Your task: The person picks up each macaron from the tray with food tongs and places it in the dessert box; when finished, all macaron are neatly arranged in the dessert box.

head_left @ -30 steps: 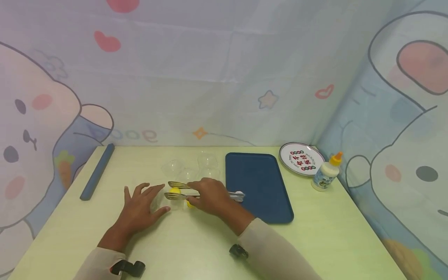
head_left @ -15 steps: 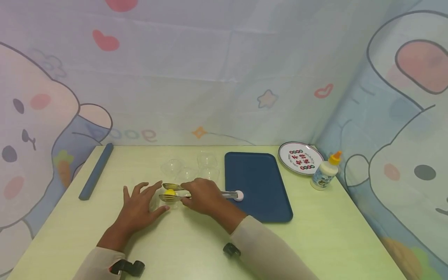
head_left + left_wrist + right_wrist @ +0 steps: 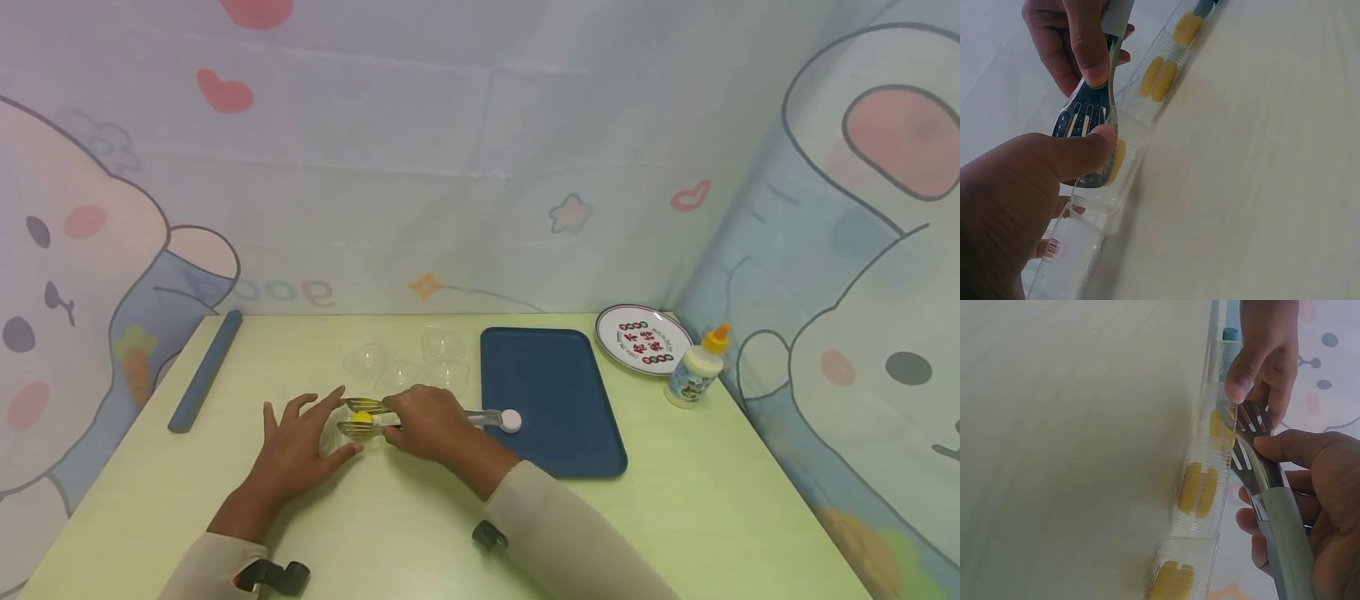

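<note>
Pale-yellow counter (image 3: 405,533), read near to far. Left hand (image 3: 291,458): grip brackets a clear plastic, ribbed-wall box with a row of compartments (image 3: 1075,250), thumb one side, fingers other. Right hand (image 3: 431,423): grip curled round silvery, slotted-head metal tongs (image 3: 1288,537). Yellow, smooth, rounded piece (image 3: 362,419) sits between the tong heads at the compartment by the left hand; thumb and metal partly mask it. Next compartments hold paired yellow discs (image 3: 1197,490). Pale pink disc (image 3: 511,421) lies on the dark-blue rectangular tray (image 3: 555,375), just beside the tong handles. Clear plastic shells (image 3: 370,360) crowd behind the tongs. Farther: grey-blue rod (image 3: 206,371) left; orange-capped, milky bottle (image 3: 696,373) right, beside a white, red-lettered round plate (image 3: 611,333).
</note>
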`<state>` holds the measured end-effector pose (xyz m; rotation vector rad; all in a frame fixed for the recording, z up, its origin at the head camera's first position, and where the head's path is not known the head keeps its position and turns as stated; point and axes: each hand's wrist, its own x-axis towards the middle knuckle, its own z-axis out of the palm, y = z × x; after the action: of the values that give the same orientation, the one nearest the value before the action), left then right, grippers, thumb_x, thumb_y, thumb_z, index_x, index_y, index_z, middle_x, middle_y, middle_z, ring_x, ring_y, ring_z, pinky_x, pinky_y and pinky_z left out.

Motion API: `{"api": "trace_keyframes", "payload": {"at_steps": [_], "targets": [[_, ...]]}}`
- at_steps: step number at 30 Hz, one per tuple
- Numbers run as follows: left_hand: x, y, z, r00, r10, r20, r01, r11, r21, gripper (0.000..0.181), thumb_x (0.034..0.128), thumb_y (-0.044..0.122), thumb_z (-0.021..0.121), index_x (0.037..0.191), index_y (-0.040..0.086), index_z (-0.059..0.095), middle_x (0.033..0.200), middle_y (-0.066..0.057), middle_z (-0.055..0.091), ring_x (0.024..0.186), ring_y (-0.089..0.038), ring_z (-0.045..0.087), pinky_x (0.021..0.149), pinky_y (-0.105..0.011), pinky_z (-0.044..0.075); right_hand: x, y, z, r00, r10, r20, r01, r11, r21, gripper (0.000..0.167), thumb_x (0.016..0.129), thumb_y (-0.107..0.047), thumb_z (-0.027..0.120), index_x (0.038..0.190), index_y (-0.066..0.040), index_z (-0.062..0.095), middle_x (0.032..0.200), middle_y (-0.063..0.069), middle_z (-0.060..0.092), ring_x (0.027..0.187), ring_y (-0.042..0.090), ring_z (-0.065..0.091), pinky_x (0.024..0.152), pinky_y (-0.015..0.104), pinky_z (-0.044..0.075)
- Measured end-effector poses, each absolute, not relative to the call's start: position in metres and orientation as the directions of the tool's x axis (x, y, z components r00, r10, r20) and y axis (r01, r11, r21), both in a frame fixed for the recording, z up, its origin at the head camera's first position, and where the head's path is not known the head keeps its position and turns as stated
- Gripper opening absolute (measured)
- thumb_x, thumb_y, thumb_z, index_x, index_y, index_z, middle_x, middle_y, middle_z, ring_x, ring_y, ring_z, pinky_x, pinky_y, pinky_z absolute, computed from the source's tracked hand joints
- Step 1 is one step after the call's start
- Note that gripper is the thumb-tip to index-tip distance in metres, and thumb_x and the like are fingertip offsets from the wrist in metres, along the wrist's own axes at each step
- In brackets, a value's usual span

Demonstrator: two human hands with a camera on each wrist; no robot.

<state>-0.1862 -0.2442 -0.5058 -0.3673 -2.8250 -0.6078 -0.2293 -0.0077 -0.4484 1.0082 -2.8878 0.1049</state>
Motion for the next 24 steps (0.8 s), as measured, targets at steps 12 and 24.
{"api": "trace_keyframes", "payload": {"at_steps": [12,24], "targets": [[-0.1861,-0.2443,-0.5052,-0.942,0.193,0.275,0.289,0.881,0.373,0.09,0.0922,0.05,0.085,0.164,0.013,0.047,0.154,-0.013,0.066,0.15,-0.05,0.044,0.116,-0.096,0.007,-0.2323,-0.0127,-0.4491,-0.786,-0.616,0.06,-0.618,0.784,-0.046,0.034,0.102,-0.043,0.075,0.132,-0.027,0.079,0.107,-0.008,0.083,0.093,0.01,0.075,0.07,0.033,0.057],[-0.1861,-0.2461,-0.5054,-0.939,0.205,0.276,0.299,0.883,0.361,0.09,0.0923,0.052,0.085,0.165,0.017,0.045,0.156,-0.017,0.063,0.151,-0.052,0.044,0.115,-0.097,0.007,-0.2321,-0.0094,-0.4522,-0.79,-0.606,0.097,-0.613,0.787,-0.076,0.038,0.101,-0.044,0.076,0.135,-0.026,0.078,0.117,-0.007,0.083,0.103,0.012,0.078,0.074,0.034,0.061]]}}
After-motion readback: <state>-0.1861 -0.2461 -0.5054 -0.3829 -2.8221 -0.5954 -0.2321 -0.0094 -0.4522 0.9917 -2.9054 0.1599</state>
